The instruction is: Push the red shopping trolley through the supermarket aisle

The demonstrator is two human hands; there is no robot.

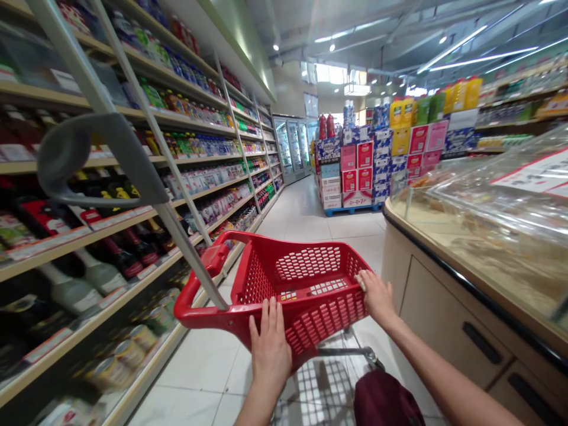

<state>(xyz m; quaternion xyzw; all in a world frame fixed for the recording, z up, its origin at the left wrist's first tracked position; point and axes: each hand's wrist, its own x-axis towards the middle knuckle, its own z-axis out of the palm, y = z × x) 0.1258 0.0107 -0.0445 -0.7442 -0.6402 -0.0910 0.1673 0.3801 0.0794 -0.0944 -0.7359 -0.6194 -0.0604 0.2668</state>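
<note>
Red cart (322, 316) stands between shelving (154, 121) and counter (437, 313); left hand (271, 343) lies flat on its near rim, right hand (377, 296) grips a corner; uneven pushing (space looks slim) could knock knuckles against the counter's edge.

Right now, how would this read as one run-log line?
left hand: on near side of red shopping basket | right hand: at its right-hand rim | beside: bottle shelves | ahead: stacked cartons

Single head-worn view, facing forward and downward, hands (271, 349) close below, aisle (295, 207) ahead
</note>
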